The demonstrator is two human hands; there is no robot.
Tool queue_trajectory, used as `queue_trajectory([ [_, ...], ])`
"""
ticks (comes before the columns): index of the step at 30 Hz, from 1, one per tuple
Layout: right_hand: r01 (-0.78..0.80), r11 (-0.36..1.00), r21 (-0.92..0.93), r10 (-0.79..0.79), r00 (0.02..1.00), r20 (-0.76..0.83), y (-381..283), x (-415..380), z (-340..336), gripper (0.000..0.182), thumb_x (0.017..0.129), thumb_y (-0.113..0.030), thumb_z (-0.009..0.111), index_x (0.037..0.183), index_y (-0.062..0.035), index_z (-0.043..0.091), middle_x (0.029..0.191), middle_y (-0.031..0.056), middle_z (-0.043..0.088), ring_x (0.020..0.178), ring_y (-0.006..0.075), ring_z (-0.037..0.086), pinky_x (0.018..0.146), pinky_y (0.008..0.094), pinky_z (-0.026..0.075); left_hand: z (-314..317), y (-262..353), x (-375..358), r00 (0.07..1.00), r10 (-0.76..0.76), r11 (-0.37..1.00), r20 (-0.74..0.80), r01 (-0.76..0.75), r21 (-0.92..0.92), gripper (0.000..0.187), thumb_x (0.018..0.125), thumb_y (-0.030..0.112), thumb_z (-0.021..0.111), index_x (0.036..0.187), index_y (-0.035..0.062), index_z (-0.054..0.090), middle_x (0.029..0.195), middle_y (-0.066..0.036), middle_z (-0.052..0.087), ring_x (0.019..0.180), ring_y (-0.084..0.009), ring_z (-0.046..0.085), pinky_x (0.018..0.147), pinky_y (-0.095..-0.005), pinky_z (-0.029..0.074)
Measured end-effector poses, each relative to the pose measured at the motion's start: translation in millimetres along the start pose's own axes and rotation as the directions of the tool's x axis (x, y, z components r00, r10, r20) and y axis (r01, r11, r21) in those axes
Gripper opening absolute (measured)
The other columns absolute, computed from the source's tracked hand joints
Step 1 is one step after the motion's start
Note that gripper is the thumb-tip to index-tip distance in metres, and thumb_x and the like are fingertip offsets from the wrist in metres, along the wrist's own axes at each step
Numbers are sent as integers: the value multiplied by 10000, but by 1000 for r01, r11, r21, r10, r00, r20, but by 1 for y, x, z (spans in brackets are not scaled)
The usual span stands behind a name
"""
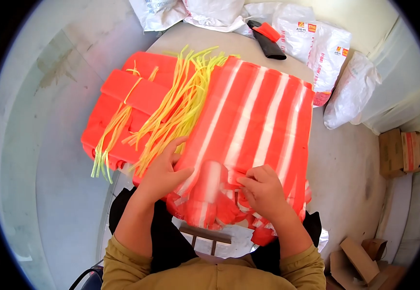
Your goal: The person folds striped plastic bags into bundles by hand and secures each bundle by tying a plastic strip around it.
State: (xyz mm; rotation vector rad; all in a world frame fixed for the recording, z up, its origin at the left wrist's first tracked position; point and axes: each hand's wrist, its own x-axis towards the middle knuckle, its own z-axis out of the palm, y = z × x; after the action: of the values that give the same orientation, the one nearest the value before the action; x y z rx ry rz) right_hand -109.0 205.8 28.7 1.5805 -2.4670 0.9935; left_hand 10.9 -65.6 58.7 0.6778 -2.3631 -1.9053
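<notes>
A stack of red-and-white striped plastic bags (248, 116) lies across my lap and the table's near edge. My left hand (164, 171) rests at the stack's left side, its thumb and fingers apart. A striped flap (209, 186) is folded up and blurred between my hands. My right hand (263, 189) has its thumb and fingers pinched on the loose edge of a plastic bag near the stack's bottom. Beside my left hand lies a bundle of yellow strips (181, 101). Folded red plastic bags (144, 94), tied with yellow strips, sit farther left.
White printed sacks (292, 34) line the table's far side. A black tube-like item (270, 46) with a red piece on it lies before them. Another white sack (350, 92) leans at the right. Cardboard boxes (391, 152) stand at the right, with more cardboard (360, 258) below.
</notes>
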Motion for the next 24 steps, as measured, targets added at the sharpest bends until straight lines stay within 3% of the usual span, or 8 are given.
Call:
queue_trajectory([
  [2,13,999,-32,-13,1000,7,-2,-3,1,278,745,12,790,1011,-57,753,943,70,635,882,284,602,749,403,522,9,12,2,993,105,971,-58,-90,220,706,854,68,736,1523,85,513,782,0,534,721,-87,514,682,-254,443],
  [5,46,997,-63,-46,999,-1,0,-5,3,292,727,16,773,1006,-66,750,943,58,636,858,274,605,736,392,530,28,24,14,977,215,914,-12,-197,355,636,855,88,727,1470,65,567,782,-49,546,709,-141,559,691,-297,476],
  [9,79,994,-81,-81,997,-18,1,-8,7,290,720,14,746,994,-78,747,928,43,627,829,256,605,714,372,537,63,28,33,943,330,863,28,-314,396,621,883,156,707,1480,72,561,832,-102,637,767,-267,664,725,-392,528],
  [15,89,991,-96,-92,995,-23,-1,-7,7,282,712,-13,721,985,-81,744,901,39,614,810,246,600,701,369,535,87,39,43,965,203,839,165,-258,480,629,940,214,695,1520,61,508,902,-117,686,830,-305,688,748,-432,539],
  [18,77,994,-76,-80,996,-44,-1,-9,6,264,721,-19,712,976,-79,739,902,43,614,803,249,594,697,372,532,92,27,44,954,250,887,166,-294,355,518,981,188,649,1469,51,544,928,-126,705,862,-332,687,779,-447,537],
  [21,59,996,-65,-62,997,-46,0,-10,5,254,737,-46,725,988,-86,730,921,43,619,834,269,612,702,400,531,95,16,46,915,350,815,202,-404,415,370,974,97,601,1340,50,631,971,-138,721,905,-364,680,823,-472,535],
  [24,3,999,-48,-4,1000,-25,1,-10,2,226,778,-64,737,1003,-86,730,926,55,630,863,286,632,713,422,535,94,1,49,806,533,653,255,-585,481,295,918,28,597,1199,46,686,1006,-146,724,958,-377,668,862,-476,533],
])
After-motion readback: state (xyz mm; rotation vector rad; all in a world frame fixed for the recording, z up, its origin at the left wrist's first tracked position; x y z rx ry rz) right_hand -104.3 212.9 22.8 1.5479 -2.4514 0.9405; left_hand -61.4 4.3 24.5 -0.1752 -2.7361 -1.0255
